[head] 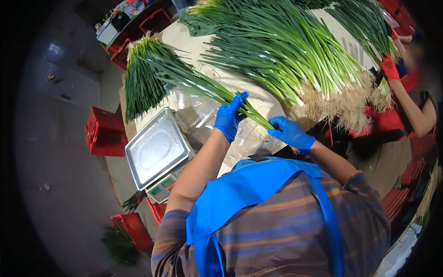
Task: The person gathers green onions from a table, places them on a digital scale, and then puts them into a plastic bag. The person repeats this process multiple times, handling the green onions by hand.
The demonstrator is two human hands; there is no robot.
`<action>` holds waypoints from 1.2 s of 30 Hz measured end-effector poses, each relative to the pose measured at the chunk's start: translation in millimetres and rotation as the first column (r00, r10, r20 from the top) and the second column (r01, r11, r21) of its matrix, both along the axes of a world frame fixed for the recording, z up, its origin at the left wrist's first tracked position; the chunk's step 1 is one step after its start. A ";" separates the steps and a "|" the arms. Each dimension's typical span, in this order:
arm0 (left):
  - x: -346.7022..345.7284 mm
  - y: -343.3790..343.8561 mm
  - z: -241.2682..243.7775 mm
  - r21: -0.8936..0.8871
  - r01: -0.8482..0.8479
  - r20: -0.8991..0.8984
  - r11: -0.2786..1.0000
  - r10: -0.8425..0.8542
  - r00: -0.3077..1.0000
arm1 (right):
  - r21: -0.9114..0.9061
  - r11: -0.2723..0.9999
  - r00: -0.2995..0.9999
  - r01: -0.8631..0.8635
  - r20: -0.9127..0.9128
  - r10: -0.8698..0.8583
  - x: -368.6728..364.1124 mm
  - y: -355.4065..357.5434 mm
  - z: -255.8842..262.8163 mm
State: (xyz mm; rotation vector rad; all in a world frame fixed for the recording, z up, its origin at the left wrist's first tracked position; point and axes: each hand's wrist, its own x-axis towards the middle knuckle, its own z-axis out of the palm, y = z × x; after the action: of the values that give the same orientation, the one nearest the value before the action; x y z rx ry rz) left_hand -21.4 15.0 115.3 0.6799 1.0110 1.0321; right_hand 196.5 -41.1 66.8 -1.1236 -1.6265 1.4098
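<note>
A small bunch of long green leafy stalks (207, 83), like garlic chives or spring onions, stretches across my front. My left hand (230, 116), in a blue glove, is closed around its middle. At the lower end, the blue-gloved fingers of my right hand (290, 133) grip the stalks, hiding their tips. Beyond my hands lies a big heap of spring onions (277, 59), leaves to the left and pale roots (335, 102) to the right. Left of my left arm stands a digital scale (161, 188) with a bare metal pan (157, 149).
Clear plastic bags (197, 107) lie on the table (187, 45) under the stalks. A trimmed green bundle (145, 76) rests at the far left. Red crates (105, 133) stand on the floor. At right, a co-worker's red-gloved hand (390, 69) holds more onions (367, 31).
</note>
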 end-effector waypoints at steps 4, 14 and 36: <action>10.8 -26.9 11.0 -0.014 0.118 -0.048 0.993 -0.119 0.992 | 0.032 0.992 0.993 0.119 0.019 -0.119 -35.2 14.1 30.0; -8.7 -47.6 10.5 0.024 0.090 -0.091 0.996 -0.087 0.992 | -0.580 0.787 0.666 0.213 -0.503 -0.551 -48.2 9.2 11.1; 1.5 -12.4 71.4 0.348 0.212 0.070 0.913 -0.250 0.966 | -0.335 0.940 0.980 -0.066 -0.201 -0.003 -44.0 -47.8 41.5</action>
State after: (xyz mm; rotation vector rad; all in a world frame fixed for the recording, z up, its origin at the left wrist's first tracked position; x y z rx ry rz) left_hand -19.9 2.5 186.7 0.9873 0.6392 1.0306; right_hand 152.5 -89.0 108.3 -1.1051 -1.2954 1.8127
